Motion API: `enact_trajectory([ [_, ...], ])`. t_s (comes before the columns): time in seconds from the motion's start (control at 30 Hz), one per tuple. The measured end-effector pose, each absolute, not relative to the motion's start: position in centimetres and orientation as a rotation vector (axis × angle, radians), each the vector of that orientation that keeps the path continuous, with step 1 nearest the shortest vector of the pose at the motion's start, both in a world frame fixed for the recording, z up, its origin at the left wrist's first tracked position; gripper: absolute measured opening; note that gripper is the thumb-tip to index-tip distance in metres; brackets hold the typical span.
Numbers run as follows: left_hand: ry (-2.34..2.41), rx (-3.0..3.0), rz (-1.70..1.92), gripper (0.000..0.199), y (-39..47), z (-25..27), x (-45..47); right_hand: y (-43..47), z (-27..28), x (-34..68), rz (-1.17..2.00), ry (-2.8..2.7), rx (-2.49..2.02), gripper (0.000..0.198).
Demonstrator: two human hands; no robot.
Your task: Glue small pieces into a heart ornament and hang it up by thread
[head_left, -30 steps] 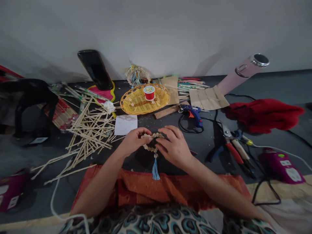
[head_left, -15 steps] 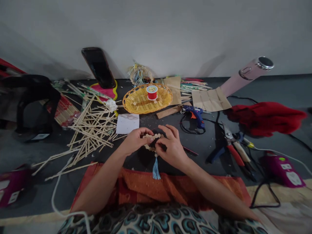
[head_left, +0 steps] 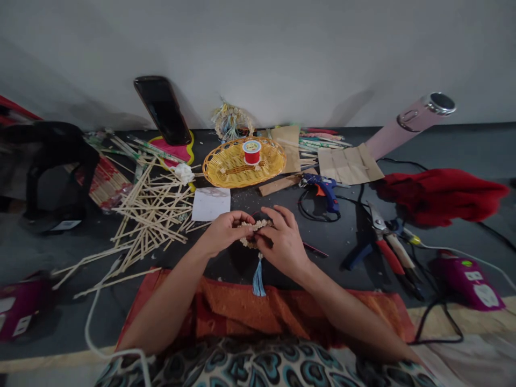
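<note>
Between my two hands is a beaded bracelet of small pale beads, with a light blue tassel hanging from its near side. My left hand pinches the bracelet's left part between thumb and curled fingers. From the right, my right hand grips the far right part with thumb and index finger, its other fingers raised. Parts of the bead loop are hidden behind the fingertips. Just beyond the hands stands a yellow wicker basket with a red thread spool in it.
Loose thin sticks are heaped at the left. A blue glue gun, pliers and a red cloth lie to the right. A pink flask and a phone stand by the wall. An orange cloth covers the near edge.
The right thumb and index finger have drawn slightly closer to the left fingertips, and the bead loop looks narrower. Little else differs.
</note>
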State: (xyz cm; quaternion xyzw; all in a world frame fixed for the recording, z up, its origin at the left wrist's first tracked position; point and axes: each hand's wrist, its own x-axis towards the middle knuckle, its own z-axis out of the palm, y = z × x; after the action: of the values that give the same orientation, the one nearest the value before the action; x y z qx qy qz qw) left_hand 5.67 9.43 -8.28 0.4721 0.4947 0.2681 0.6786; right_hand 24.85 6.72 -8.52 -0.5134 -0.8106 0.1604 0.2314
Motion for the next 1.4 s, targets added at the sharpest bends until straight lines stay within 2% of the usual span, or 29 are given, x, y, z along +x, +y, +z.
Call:
enact_trajectory([
  [0.2,1.109,1.061,0.593,0.032,9.6,-8.6,5.5,6.5,-8.0,25.1,0.532,-2.177,-1.338,0.011],
  [0.63,1.129,1.162,0.528,0.034,9.7,-9.4,5.1,7.6,-6.8,26.7,0.958,-2.077,-1.239,0.009],
  [1.13,1.291,2.102,0.301,0.019,10.4,-8.0,5.8,10.7,-6.1,26.6,0.919,-2.257,-1.054,0.011],
  [1.4,1.327,2.148,0.313,0.014,10.7,-8.6,5.7,12.1,-6.1,25.9,0.932,-2.358,-1.078,0.009],
])
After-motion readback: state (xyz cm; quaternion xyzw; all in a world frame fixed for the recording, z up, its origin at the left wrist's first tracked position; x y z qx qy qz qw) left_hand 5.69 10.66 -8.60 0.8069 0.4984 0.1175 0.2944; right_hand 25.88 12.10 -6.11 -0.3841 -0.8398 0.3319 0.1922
